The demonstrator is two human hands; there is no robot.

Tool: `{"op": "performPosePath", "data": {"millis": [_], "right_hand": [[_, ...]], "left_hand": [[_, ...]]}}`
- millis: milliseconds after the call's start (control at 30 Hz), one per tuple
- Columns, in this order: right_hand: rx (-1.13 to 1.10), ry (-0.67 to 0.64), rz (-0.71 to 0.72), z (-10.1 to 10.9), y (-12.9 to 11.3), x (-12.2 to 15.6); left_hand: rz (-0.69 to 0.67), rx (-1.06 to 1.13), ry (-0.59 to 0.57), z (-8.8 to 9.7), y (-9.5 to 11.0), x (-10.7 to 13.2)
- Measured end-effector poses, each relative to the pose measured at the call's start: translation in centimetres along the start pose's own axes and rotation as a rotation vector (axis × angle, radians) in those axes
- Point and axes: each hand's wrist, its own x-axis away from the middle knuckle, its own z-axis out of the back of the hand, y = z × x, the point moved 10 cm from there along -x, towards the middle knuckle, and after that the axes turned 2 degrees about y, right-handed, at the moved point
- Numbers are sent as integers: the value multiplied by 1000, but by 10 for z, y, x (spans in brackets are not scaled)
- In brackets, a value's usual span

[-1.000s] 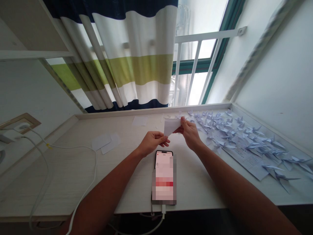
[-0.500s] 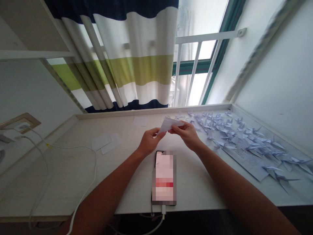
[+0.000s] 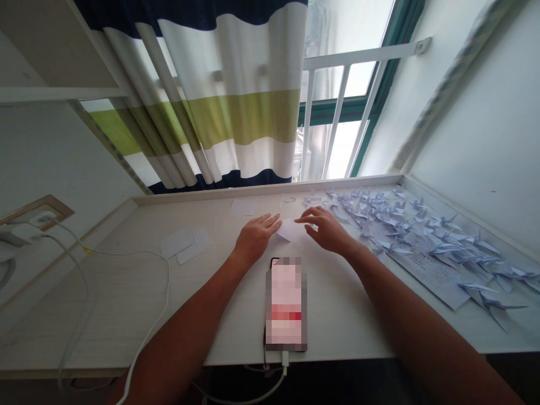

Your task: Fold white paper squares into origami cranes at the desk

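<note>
A folded piece of white paper [image 3: 287,230] lies on the desk between my two hands. My left hand [image 3: 256,235] rests flat at its left edge, fingers stretched out and touching it. Just right of the paper, my right hand [image 3: 323,228] hovers with its fingers apart and holds nothing. Below the paper is a phone [image 3: 286,304] with a blurred screen, a cable plugged into its near end. Many folded paper cranes [image 3: 422,230] spread over the right side of the desk.
Loose white paper sheets [image 3: 179,243] lie to the left, with another sheet [image 3: 243,207] near the back ledge. A white cable [image 3: 167,281] crosses the desk's left side. Under some cranes is a printed sheet [image 3: 434,278]. A curtain [image 3: 244,118] hangs behind the desk.
The folded paper has come down from between my fingers onto the desk. Both hands have let go of their pinch, and the left now lies flat against it.
</note>
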Motion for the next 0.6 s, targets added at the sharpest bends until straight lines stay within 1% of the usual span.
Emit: {"op": "performPosePath", "data": {"millis": [67,100,167,233,333,400,467,500,600], "right_hand": [[-21,-81,-33,-12,11,3],[-36,-108,-37,-16,13,4],[-68,-127,-40,-19,12,5],[-124,-127,-31,-17,5,5],[-260,-96,-28,-11,-8,2],[-348,-32,-102,-5,-6,-1],[-449,34,-222,-3,2,-2],[-522,48,-271,-4,6,-2],[-769,31,-371,-15,13,0]], "left_hand": [[-15,-7,-89,-11,0,1],[-12,7,-112,-15,0,2],[15,71,-117,-17,-3,3],[77,185,-78,-13,-8,4],[230,434,21,-5,-21,4],[327,637,82,-2,-29,4],[405,838,122,-3,-33,4],[441,924,128,-6,-33,4],[528,1114,119,-16,-34,5]]}}
